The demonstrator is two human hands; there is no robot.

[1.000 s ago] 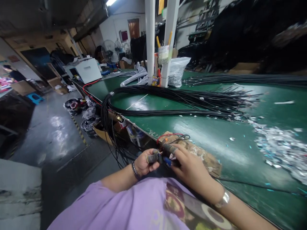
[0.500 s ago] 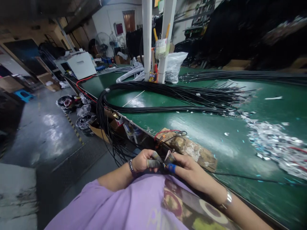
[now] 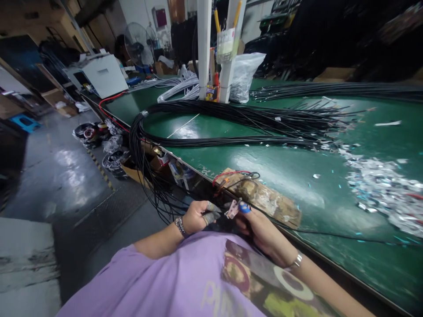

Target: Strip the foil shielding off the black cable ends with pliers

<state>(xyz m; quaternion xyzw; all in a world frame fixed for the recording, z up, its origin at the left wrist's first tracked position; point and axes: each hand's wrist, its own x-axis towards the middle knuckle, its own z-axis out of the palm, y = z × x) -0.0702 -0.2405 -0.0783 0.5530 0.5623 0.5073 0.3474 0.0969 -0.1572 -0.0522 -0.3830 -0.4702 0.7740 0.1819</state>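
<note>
My left hand [image 3: 198,215], its fingers wrapped in grey tape, is closed in a pinch at the table's front edge. A thin black cable seems to be between its fingertips, though its end is dark and hard to make out. Close beside it, my right hand [image 3: 259,226], with blue tape on the thumb, grips a small flat pinkish piece [image 3: 232,209] with a shiny surface. That piece is right at the left fingertips. A long bundle of black cables [image 3: 231,141] lies looped on the green table [image 3: 284,171] and hangs over its edge to the left.
Behind my hands lies a worn wooden block [image 3: 264,193] with red and black wires. Silvery scraps [image 3: 383,185] are heaped on the right. A white post [image 3: 204,53] and a plastic bag [image 3: 244,77] stand at the back. An open carton [image 3: 135,175] is below the edge.
My right hand has turned, its blue-taped thumb now higher and the pinkish piece showing its flat face. My left hand remains pinched. The view has tipped slightly downward.
</note>
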